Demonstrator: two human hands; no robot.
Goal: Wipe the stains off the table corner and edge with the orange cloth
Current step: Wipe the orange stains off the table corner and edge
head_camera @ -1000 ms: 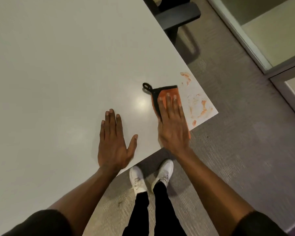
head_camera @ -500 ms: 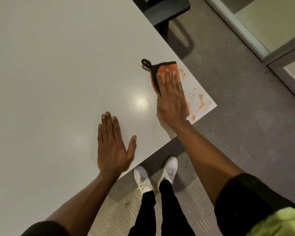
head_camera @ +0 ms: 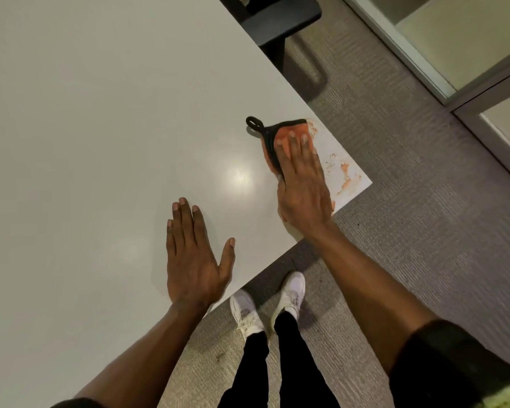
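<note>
An orange cloth (head_camera: 295, 131) with a black trim and a black hanging loop lies flat on the white table (head_camera: 100, 113), beside its right edge. My right hand (head_camera: 302, 187) presses flat on the cloth with fingers stretched out, and most of the cloth is hidden beneath it. Orange stains (head_camera: 346, 179) smear the table corner to the right of that hand, with a small smear by the cloth's far end. My left hand (head_camera: 193, 257) rests palm down on the table near the front edge, fingers apart, holding nothing.
A dark chair (head_camera: 280, 19) stands at the table's right side, further back. Grey carpet (head_camera: 424, 231) lies beyond the corner, and a glass partition frame (head_camera: 442, 81) runs at the upper right. My white shoes (head_camera: 268, 301) stand just under the front edge.
My right hand has slid the cloth away from me along the right edge, over the far smear. The left hand has stayed where it was.
</note>
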